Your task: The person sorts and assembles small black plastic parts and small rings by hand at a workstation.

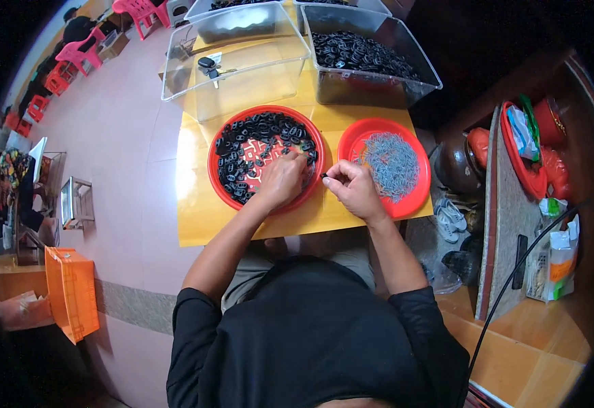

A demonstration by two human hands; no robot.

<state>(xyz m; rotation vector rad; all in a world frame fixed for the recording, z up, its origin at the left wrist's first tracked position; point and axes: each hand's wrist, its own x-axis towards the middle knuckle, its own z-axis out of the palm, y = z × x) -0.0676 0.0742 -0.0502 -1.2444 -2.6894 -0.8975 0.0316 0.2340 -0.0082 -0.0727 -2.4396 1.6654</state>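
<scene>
Piece [324, 175], black, between right fingers [341, 168]

Worktop [201, 224]: smooth, glossy surface, reflecting light at its left edge. Left tray [212, 162] and right tray [352, 139]: smooth plastic, glossy finish. Black parts [269, 128]: plastic in appearance, slight sheen. Pins [393, 166]: bare metal in appearance. Bin [249, 85]: clear plastic, glossy. Shirt [310, 333]: matt cloth. Crate [72, 292]: shiny plastic. Stool [74, 204]: bright metal. Floor [133, 224]: smooth, low sheen.

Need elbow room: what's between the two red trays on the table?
Head view: a yellow tabletop strip, the right hand partly over it, pinching a small black piece.
</scene>
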